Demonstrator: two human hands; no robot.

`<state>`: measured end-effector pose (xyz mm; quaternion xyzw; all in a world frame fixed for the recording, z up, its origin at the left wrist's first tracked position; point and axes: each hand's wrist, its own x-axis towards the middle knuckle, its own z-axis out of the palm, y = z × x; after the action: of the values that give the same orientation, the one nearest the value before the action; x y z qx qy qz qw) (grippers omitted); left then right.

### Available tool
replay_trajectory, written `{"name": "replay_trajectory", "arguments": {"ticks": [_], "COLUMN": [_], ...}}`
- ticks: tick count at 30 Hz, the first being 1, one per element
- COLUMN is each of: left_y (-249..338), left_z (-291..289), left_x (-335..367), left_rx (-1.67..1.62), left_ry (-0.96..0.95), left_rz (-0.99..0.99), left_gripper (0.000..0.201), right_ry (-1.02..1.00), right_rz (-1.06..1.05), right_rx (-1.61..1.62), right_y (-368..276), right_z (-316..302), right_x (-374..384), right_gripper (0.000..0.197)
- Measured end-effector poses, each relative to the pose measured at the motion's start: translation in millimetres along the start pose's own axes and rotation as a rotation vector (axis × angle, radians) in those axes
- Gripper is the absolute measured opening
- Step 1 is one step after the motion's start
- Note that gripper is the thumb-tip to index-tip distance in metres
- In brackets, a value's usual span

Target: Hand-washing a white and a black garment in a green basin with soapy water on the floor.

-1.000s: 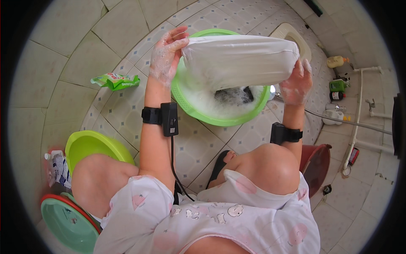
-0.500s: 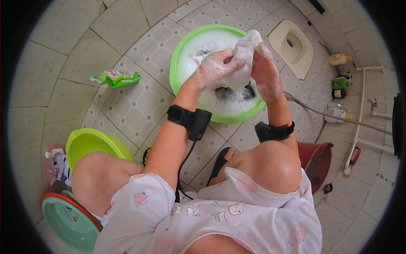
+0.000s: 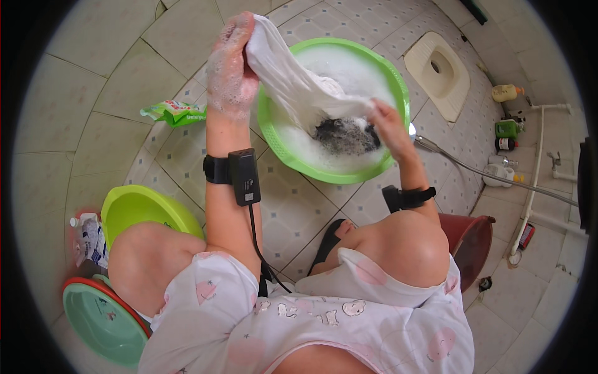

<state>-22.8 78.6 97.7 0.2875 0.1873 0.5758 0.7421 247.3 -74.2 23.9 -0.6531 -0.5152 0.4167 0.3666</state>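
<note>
A wet white cloth (image 3: 293, 78) stretches over a green basin (image 3: 274, 140) full of suds, with a dark cloth (image 3: 346, 136) lying in the foam. My left hand (image 3: 230, 62), covered in foam, grips the cloth's upper end, raised above the basin's left rim. My right hand (image 3: 387, 121) holds the cloth's lower end over the basin's right side. Both wrists wear black bands, and a black device with a cable sits on the left forearm.
A green detergent pouch (image 3: 174, 112) lies on the tiled floor left of the basin. A lime basin (image 3: 134, 209) and a teal basin (image 3: 103, 321) sit at lower left. A squat toilet (image 3: 439, 71), a shower hose (image 3: 486, 171), bottles (image 3: 507, 93) and a dark red bucket (image 3: 467, 240) are on the right.
The cloth was spread wide between both hands, then bunched over the basin. Now my left hand has lifted its end up to the left, stretching it out.
</note>
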Motion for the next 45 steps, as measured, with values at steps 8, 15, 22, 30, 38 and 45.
{"name": "replay_trajectory", "arguments": {"ticks": [8, 15, 22, 30, 38, 45], "left_y": [-27, -87, -89, -20, -30, -46], "left_z": [-24, 20, 19, 51, -10, -16], "left_x": [11, -25, -26, -20, -5, 0], "left_rx": [0.491, 1.337, 0.678, 0.138, 0.17, 0.189], "left_ry": [0.02, -0.533, -0.319, -0.239, -0.144, -0.183], "left_rz": [-0.014, -0.175, -0.277, -0.16, -0.182, -0.135], "left_gripper": [0.036, 0.064, 0.03, 0.028, 0.032, 0.033], "right_ry": [0.355, 0.244, 0.012, 0.051, 0.264, 0.358], "right_rz": [-0.382, -0.222, -0.238, 0.012, -0.161, -0.086], "right_rx": [0.921, 0.743, 0.351, -0.572, 0.913, 0.488], "right_y": [-127, -123, -94, 27, -13, -16], "right_z": [-67, -10, -9, 41, -47, -43], "right_x": [-11, 4, 11, 13, 13, 1], "right_gripper": [0.031, 0.029, 0.033, 0.03, 0.032, 0.035]}}
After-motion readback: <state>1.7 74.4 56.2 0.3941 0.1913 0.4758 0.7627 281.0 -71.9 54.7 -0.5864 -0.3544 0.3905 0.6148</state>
